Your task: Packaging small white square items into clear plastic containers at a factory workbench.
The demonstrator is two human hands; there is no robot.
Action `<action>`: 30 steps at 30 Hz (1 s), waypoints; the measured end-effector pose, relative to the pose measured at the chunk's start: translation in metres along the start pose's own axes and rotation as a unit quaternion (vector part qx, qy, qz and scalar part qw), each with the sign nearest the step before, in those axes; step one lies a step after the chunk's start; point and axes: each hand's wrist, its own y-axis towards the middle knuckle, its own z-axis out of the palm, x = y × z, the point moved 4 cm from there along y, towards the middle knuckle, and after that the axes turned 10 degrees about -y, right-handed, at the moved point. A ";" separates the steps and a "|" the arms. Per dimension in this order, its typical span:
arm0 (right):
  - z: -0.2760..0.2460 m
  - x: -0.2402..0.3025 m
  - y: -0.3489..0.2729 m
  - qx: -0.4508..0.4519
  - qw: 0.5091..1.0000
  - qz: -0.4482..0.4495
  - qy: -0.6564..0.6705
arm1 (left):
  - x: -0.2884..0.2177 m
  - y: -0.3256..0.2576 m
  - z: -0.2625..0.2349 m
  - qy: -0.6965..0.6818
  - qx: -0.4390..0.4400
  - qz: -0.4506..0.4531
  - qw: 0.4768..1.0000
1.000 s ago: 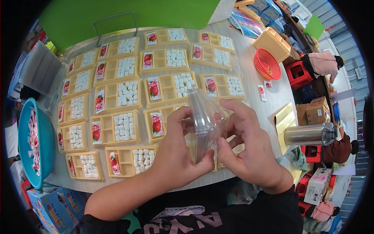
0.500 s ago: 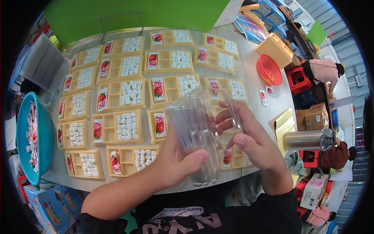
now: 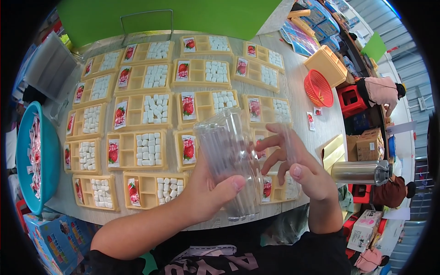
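Stack of clear plastic covers (image 3: 224,151): held up over the near middle of the desk (image 3: 300,123), tilted, its far end leaning left. Left hand (image 3: 206,190) has it: thumb laid across the near face, fingers mostly hidden behind, closed around the stack.

Right hand (image 3: 314,178), just right of the stack: fingers spread, a single clear cover (image 3: 289,144) seen nearly edge-on between them and the thumb; thin and see-through, its exact outline hard to make out.

Beneath and beyond: cream trays (image 3: 147,196) in rough rows across the desk. In those fully visible, a red-and-white strawberry sachet (image 3: 133,192) on the left, divided compartments in the middle, white pillow-shaped pieces (image 3: 149,149) packed on the right. Nearer trays partly covered by the hands.

Left edge: teal basin (image 3: 51,156) heaped with sachets; blue printed box (image 3: 57,243) nearer, below it.

Right side of desk: red basket (image 3: 308,88), two small packets just nearer, then yellow paper (image 3: 332,153) and a metal cylinder (image 3: 360,173) beside it.

Far side: green board (image 3: 197,18). Farther right: a co-worker in pink (image 3: 380,90) by a red stool (image 3: 349,101).
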 end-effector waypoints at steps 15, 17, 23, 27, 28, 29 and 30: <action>-0.178 -0.024 0.161 -0.238 0.774 -0.030 -0.585 | 0.001 0.000 0.001 -0.004 0.024 -0.031 0.999; -0.185 -0.031 0.180 -0.199 0.794 -0.016 -0.574 | -0.005 -0.003 -0.001 -0.014 0.044 -0.028 0.999; -0.185 -0.039 0.205 -0.102 0.832 -0.049 -0.544 | -0.007 -0.002 0.002 -0.027 0.074 -0.014 0.997; -0.177 -0.038 0.207 -0.095 0.832 -0.065 -0.543 | -0.009 -0.002 0.006 -0.018 0.053 -0.024 0.998; -0.175 -0.037 0.206 -0.095 0.831 -0.068 -0.544 | -0.009 -0.002 0.006 -0.017 0.043 -0.030 0.998; -0.173 -0.037 0.206 -0.092 0.820 -0.078 -0.560 | -0.010 -0.002 0.006 -0.016 0.043 -0.028 0.999; -0.171 -0.036 0.204 -0.090 0.808 -0.087 -0.576 | -0.009 -0.001 0.006 -0.015 0.044 -0.026 0.999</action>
